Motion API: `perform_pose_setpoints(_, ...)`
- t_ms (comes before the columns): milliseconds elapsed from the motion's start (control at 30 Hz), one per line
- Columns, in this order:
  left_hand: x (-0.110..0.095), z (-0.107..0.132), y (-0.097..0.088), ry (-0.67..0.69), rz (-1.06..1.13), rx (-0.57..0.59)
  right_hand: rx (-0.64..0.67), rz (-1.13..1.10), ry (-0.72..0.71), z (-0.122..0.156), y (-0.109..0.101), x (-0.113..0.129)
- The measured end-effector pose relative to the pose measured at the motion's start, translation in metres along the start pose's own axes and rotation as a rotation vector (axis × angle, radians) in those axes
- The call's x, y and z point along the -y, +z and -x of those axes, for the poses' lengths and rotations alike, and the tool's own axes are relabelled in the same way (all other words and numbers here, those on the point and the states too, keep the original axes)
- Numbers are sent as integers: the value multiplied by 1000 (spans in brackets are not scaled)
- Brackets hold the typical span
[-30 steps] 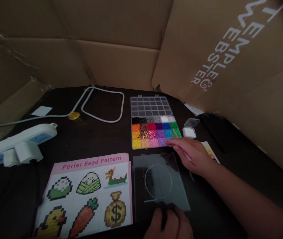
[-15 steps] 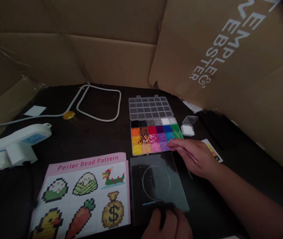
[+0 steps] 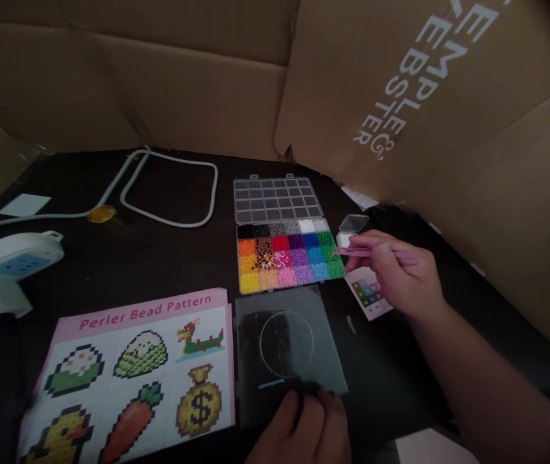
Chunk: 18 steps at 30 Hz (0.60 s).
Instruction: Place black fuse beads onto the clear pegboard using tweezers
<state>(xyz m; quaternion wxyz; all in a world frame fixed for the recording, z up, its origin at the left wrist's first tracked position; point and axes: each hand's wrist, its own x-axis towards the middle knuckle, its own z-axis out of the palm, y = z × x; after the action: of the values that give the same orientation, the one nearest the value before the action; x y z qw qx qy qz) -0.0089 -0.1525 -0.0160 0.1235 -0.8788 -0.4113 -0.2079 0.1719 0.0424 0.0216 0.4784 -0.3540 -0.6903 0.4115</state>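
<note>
My right hand (image 3: 407,267) is closed on a pair of pink tweezers (image 3: 376,254). Their tips are over the green compartments at the right side of the bead box (image 3: 279,258), which is filled with small coloured beads sorted by colour. Below the box lies a clear square pegboard (image 3: 330,361) with a circle outline. A short row of light blue beads (image 3: 271,384) sits near the board's lower left part. My left hand (image 3: 306,425) has its bent fingers on the near edge of the pegboard; its thumb is hidden.
To the left lies a Perler bead pattern sheet (image 3: 146,361). A small white box (image 3: 343,238) and a colour card (image 3: 366,303) are by my right hand. Farther left are a white cable (image 3: 168,223), a gold disc (image 3: 102,214) and a power strip (image 3: 23,258). Cardboard walls (image 3: 182,84) surround the table.
My right hand has moved right and up, and the tweezers' tips have shifted within the green beads. The whole view has slid, so things appear farther left. My left hand stays at the pegboard.
</note>
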Motion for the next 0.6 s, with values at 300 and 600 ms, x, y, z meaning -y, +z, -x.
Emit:
perform_pose_setpoints(300,-7,3,-4,4,26,57,-138,26,69,3,-7,8)
perform_pose_setpoints(600,-6,6,-1,-11,41,31,-76,32,263,23,-9,16)
